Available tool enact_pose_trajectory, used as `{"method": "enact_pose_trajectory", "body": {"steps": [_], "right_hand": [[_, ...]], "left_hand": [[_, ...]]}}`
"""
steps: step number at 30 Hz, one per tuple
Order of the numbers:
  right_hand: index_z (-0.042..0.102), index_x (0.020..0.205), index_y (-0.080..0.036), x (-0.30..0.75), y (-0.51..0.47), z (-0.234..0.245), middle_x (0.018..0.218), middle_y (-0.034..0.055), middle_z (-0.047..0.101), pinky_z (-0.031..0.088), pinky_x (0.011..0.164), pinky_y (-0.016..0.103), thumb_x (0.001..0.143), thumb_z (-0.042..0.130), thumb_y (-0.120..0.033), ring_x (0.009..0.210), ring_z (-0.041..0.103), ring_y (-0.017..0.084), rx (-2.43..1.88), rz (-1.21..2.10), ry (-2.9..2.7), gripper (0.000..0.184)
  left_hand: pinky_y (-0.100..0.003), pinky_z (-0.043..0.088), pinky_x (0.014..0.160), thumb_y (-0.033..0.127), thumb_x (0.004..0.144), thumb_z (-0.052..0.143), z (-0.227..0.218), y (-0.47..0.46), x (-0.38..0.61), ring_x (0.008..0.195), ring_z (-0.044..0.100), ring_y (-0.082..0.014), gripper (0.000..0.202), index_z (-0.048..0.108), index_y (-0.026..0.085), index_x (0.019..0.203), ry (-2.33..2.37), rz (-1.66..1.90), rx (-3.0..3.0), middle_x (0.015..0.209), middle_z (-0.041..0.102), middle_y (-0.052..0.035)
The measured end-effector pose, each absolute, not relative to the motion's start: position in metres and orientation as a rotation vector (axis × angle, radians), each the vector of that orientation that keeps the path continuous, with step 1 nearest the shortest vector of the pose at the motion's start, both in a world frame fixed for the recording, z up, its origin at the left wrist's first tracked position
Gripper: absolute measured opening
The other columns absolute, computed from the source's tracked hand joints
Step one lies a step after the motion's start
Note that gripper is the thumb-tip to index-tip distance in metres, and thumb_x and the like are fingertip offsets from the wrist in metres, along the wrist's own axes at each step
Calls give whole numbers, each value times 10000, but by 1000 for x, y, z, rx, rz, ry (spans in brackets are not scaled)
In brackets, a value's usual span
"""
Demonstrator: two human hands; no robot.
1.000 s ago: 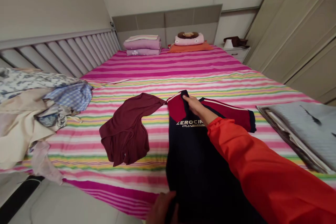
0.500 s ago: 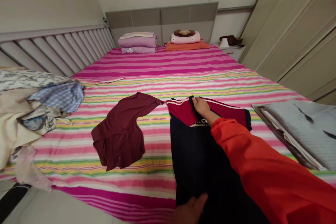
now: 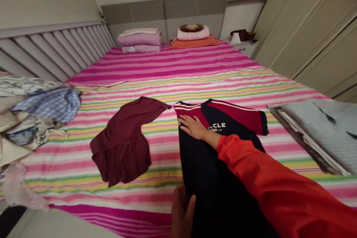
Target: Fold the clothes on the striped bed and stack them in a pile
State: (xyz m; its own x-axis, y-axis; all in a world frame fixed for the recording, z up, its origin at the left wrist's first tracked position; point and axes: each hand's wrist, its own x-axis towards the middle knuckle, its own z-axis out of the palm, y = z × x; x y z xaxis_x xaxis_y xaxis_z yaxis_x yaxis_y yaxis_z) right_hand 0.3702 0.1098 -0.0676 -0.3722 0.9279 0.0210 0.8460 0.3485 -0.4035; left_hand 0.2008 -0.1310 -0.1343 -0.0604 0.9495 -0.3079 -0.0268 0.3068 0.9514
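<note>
We record the scene in descending order of size. The bed (image 3: 173,70) fills most of the view and is covered by a sheet striped in pink, white, yellow and green. A pale wardrobe (image 3: 315,33) stands along its right side, and a slatted grey panel (image 3: 50,52) runs along its left side.

A loose laundry pile (image 3: 36,111) rests on the bed's left edge. The jersey (image 3: 200,167), navy with red shoulders and white lettering on the chest, lies flat on the near part of the sheet, collar pointing away and hem hanging over the near edge. A folded grey stack (image 3: 315,130) sits to its right, well apart. A crumpled maroon shirt (image 3: 122,145) lies just beside the jersey on its left. Folded purple blankets (image 3: 140,39) and an orange pillow (image 3: 195,42) rest against the headboard.

The right hand (image 3: 192,126), in an orange sleeve (image 3: 279,189), lies palm down on the jersey's chest near the red shoulder, fingers spread and gripping nothing. The left hand (image 3: 182,212) grasps the jersey's near left edge, thumb on top of the navy fabric.
</note>
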Motion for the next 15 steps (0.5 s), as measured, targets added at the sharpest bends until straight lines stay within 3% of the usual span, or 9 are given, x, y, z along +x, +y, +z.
{"method": "enact_pose_trajectory", "body": {"steps": [4, 7, 10, 12, 14, 15], "right_hand": [[571, 1320, -204, 370, 146, -55, 1394, 108, 568, 348, 1099, 488, 957, 423, -286, 1330, 463, 268, -1662, 440, -2102, 401], [486, 1385, -164, 361, 163, -46, 1417, 136, 530, 401, 1057, 406, 958, 379, -248, 1298, 485, 249, -1685, 371, -1967, 448], [516, 1345, -188, 356, 181, -44, 1391, 119, 552, 438, 1009, 360, 872, 559, -259, 1250, 521, 258, -1686, 396, -1912, 481], [632, 1175, -193, 356, 194, -47, 1176, 98, 682, 486, 919, 338, 827, 631, -288, 1072, 625, 252, -1688, 463, -1908, 360], [671, 1042, -181, 359, 207, -52, 928, 72, 725, 516, 821, 322, 882, 558, -324, 857, 670, 217, -1705, 522, -1872, 243], [667, 1033, -171, 361, 213, -54, 867, 67, 719, 522, 790, 319, 922, 483, -331, 793, 669, 202, -1717, 538, -1841, 268]], "left_hand": [[-328, 555, 778, 557, 769, 658, -135, -144, 203, 881, 697, -246, 429, 656, 167, 950, 1341, 938, 1010, 910, 746, -106], [-297, 545, 697, 611, 749, 647, -133, -148, 202, 793, 691, -237, 478, 685, 163, 912, 1384, 859, 1100, 834, 749, -94], [-282, 544, 681, 655, 687, 671, -132, -153, 199, 788, 688, -235, 565, 692, 164, 966, 1356, 803, 1156, 859, 755, -86], [-270, 541, 648, 660, 662, 686, -133, -157, 197, 747, 681, -224, 579, 693, 171, 973, 1355, 741, 1175, 824, 752, -70], [-260, 534, 608, 644, 657, 699, -134, -162, 194, 692, 666, -213, 534, 700, 181, 922, 1418, 658, 1185, 755, 739, -56], [-259, 533, 600, 635, 658, 704, -135, -164, 192, 677, 660, -212, 509, 701, 183, 892, 1465, 623, 1184, 730, 730, -56]]}}
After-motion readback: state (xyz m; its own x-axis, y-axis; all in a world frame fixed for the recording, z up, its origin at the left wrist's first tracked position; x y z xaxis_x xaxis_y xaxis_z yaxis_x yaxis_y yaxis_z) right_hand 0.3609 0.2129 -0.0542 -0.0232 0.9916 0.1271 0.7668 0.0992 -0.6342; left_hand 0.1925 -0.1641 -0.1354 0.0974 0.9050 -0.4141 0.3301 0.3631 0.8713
